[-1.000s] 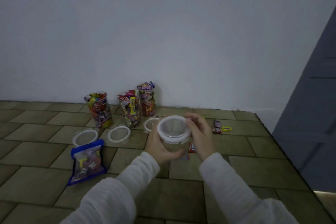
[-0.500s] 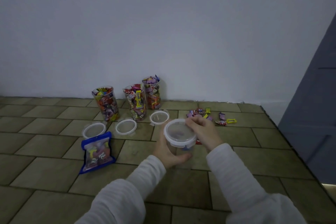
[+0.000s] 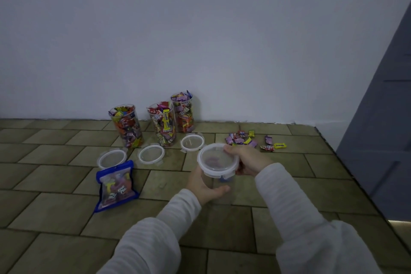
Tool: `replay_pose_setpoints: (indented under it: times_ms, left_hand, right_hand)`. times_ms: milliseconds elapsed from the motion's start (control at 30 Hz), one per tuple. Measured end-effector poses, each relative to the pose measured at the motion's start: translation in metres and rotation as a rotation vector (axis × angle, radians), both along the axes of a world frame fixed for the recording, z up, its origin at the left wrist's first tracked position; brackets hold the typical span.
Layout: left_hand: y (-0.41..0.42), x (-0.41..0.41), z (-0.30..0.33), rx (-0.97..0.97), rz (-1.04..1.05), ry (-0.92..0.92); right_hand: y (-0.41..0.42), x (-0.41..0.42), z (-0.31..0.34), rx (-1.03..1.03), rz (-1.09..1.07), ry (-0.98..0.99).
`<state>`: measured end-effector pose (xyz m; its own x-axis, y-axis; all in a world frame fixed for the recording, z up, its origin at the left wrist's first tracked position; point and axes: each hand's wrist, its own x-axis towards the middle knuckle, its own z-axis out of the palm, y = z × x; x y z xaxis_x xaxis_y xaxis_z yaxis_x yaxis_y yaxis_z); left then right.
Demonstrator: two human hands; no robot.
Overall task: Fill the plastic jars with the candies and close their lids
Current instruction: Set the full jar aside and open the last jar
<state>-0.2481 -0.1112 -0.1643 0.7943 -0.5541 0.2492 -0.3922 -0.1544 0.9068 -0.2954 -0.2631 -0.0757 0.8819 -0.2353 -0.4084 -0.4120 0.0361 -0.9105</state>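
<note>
The clear plastic jar (image 3: 219, 184) stands upright, or nearly so, between the two hands in the middle of the tiled floor (image 3: 55, 218), its long axis vertical and its mouth covered by the white-rimmed clip lid (image 3: 218, 160). The left hand (image 3: 205, 186) curls around the jar's lower wall from the left, thumb wrapped toward the front, steadying the body. The right hand (image 3: 248, 160) grips the lid's right edge, fingers (image 3: 231, 150) curled over the far rim; so the lid lies directly left of that hand. It is probably being seated or taken off; whether its clips are latched cannot be told. The jar looks nearly empty, with only something faintly pink and blue showing through. The loose wrapped candies (image 3: 251, 140) lie on the floor beyond and to the right, nearer the right hand, which seems the natural one to fetch them. By the wall, three filled jars (image 3: 164, 124) stand uncovered, their three lids (image 3: 151, 153) flat on the floor just in front, and a blue candy pouch (image 3: 115, 184) lies to the left.
</note>
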Motion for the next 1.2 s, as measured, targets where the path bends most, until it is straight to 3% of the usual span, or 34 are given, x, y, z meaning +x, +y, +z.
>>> replay_pose_setpoints:
  times_ms: [267,467,733,933,1200]
  left_hand:
    - [-0.001,-0.001,0.001,-0.011,-0.010,-0.004]
    - [-0.001,0.001,-0.002,-0.014,-0.013,-0.021]
    - [-0.001,0.005,-0.004,-0.031,0.007,-0.008]
    - [-0.005,0.004,0.003,-0.084,0.028,0.024]
    - [-0.008,0.001,0.006,-0.088,0.061,0.053]
  right_hand:
    - [-0.007,-0.007,0.004,-0.022,-0.005,-0.154]
    - [-0.008,-0.014,0.001,-0.082,0.028,-0.146]
    - [-0.002,-0.030,0.019,-0.474,0.070,-0.041]
    - [-0.005,-0.039,0.034,-0.382,0.278,0.049]
    - [-0.005,-0.038,0.022,-0.174,0.195,0.007]
